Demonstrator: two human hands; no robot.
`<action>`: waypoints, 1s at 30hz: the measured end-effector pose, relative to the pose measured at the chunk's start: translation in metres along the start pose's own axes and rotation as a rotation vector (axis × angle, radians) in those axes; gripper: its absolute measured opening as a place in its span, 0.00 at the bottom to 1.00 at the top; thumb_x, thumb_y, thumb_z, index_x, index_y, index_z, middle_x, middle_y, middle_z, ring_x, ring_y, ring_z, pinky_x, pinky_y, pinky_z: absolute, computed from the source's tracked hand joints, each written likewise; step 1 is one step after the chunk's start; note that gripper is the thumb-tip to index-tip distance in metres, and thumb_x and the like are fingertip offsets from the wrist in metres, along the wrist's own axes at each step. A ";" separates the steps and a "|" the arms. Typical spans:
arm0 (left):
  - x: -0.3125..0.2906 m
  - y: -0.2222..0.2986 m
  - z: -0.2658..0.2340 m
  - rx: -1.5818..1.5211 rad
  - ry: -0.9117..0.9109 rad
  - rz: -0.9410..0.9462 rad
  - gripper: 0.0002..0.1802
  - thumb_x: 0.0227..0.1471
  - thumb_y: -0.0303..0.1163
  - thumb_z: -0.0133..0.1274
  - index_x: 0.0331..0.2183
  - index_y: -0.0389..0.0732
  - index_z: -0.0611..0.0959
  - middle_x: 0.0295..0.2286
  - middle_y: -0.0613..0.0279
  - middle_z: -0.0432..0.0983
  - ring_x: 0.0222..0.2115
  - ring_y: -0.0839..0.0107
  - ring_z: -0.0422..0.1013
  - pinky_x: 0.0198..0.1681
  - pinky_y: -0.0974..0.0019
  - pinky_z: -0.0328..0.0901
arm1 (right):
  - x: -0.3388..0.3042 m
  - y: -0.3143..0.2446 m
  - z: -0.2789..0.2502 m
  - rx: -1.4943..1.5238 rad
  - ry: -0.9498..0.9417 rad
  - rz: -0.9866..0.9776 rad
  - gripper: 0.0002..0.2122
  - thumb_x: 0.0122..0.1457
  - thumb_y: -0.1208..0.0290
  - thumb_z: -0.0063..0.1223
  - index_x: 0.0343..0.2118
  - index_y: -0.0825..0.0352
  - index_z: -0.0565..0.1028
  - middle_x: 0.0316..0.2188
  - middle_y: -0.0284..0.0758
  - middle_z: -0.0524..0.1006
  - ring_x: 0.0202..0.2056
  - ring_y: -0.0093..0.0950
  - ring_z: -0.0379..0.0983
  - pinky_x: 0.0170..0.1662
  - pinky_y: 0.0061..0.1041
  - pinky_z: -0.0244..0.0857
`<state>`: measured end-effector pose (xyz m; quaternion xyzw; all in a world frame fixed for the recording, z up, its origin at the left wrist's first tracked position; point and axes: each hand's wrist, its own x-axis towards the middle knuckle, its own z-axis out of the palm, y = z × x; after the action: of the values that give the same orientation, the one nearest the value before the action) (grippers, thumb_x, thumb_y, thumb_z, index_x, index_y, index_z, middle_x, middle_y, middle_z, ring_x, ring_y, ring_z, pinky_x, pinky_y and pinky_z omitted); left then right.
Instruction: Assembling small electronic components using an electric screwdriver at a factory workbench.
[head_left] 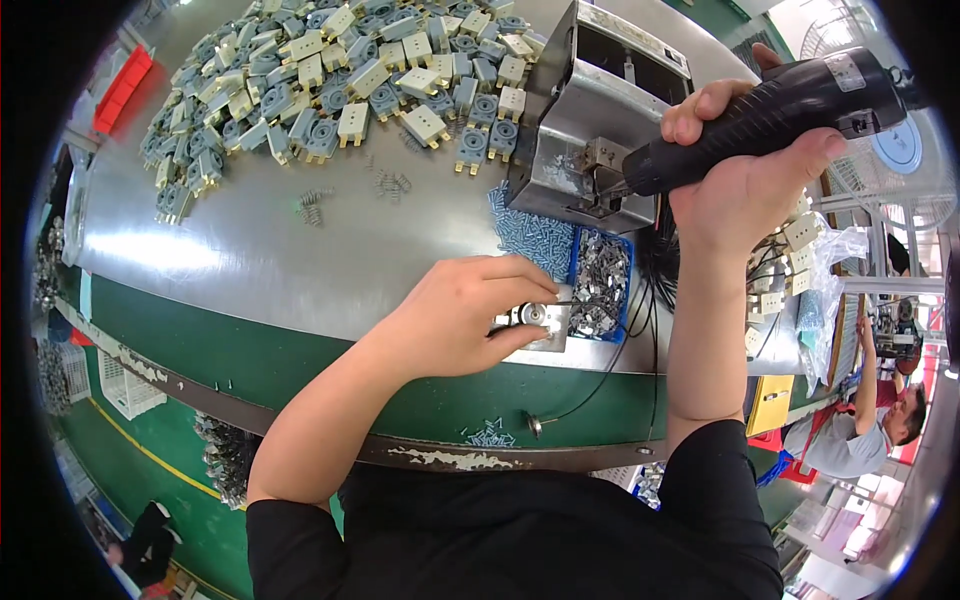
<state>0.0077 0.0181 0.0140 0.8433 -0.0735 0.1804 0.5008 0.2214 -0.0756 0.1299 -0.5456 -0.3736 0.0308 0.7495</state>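
Observation:
My right hand is wrapped round a black electric screwdriver, whose tip points left into a worn metal box stand at a small metal block. Lower down, at the table's front edge, my left hand pinches a small round metal part between thumb and fingers. That part sits at a metal plate fixture, and a thin black wire runs off it to the right. Beside the fixture, a blue tray is full of small metal clips. Loose silvery-blue screws lie in a pile behind it.
A big heap of grey and cream plug housings covers the back left. Small springs lie in front of it. Black wires and cream plugs crowd the right side. A metal disc on a wire lies near the edge; a person works farther right.

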 end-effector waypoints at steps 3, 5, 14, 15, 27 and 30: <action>0.001 0.000 -0.001 -0.006 -0.003 -0.007 0.17 0.46 0.25 0.69 0.41 0.37 0.86 0.42 0.56 0.84 0.46 0.56 0.81 0.48 0.58 0.76 | 0.000 0.003 -0.002 0.010 -0.045 0.002 0.51 0.55 0.17 0.39 0.60 0.67 0.65 0.26 0.36 0.73 0.24 0.31 0.69 0.32 0.34 0.66; 0.001 0.000 0.000 -0.008 -0.005 -0.013 0.17 0.46 0.25 0.69 0.41 0.37 0.86 0.42 0.56 0.84 0.46 0.56 0.81 0.48 0.58 0.76 | 0.001 0.008 -0.007 0.043 -0.028 0.007 0.50 0.55 0.17 0.39 0.60 0.67 0.65 0.25 0.36 0.73 0.24 0.31 0.69 0.32 0.35 0.66; -0.003 0.005 0.003 -0.014 0.016 -0.031 0.17 0.46 0.25 0.69 0.41 0.37 0.86 0.43 0.57 0.84 0.45 0.56 0.81 0.48 0.58 0.76 | -0.015 -0.005 0.003 0.072 -0.051 0.071 0.50 0.55 0.17 0.40 0.58 0.67 0.66 0.25 0.36 0.71 0.22 0.31 0.68 0.30 0.34 0.64; -0.002 0.006 0.003 -0.003 0.036 -0.019 0.18 0.46 0.25 0.69 0.41 0.37 0.85 0.43 0.57 0.83 0.44 0.56 0.81 0.47 0.58 0.76 | -0.020 -0.009 0.003 0.116 -0.062 0.117 0.49 0.56 0.18 0.40 0.58 0.67 0.67 0.25 0.36 0.71 0.22 0.31 0.67 0.29 0.34 0.63; -0.009 -0.007 0.006 -0.042 0.066 -0.016 0.15 0.47 0.31 0.70 0.37 0.36 0.84 0.40 0.57 0.82 0.38 0.53 0.79 0.41 0.56 0.73 | -0.078 -0.028 0.030 0.411 -0.491 0.142 0.59 0.55 0.18 0.44 0.72 0.72 0.51 0.29 0.32 0.70 0.22 0.24 0.68 0.27 0.29 0.65; -0.010 -0.003 0.003 0.018 0.045 -0.058 0.16 0.48 0.33 0.70 0.36 0.36 0.84 0.40 0.57 0.82 0.38 0.52 0.79 0.41 0.56 0.73 | -0.084 -0.032 0.024 0.295 -0.532 0.127 0.60 0.54 0.17 0.43 0.72 0.72 0.52 0.29 0.32 0.71 0.23 0.25 0.69 0.28 0.30 0.66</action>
<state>-0.0004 0.0165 0.0070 0.8453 -0.0363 0.1854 0.4999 0.1350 -0.1076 0.1155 -0.4260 -0.5135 0.2732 0.6929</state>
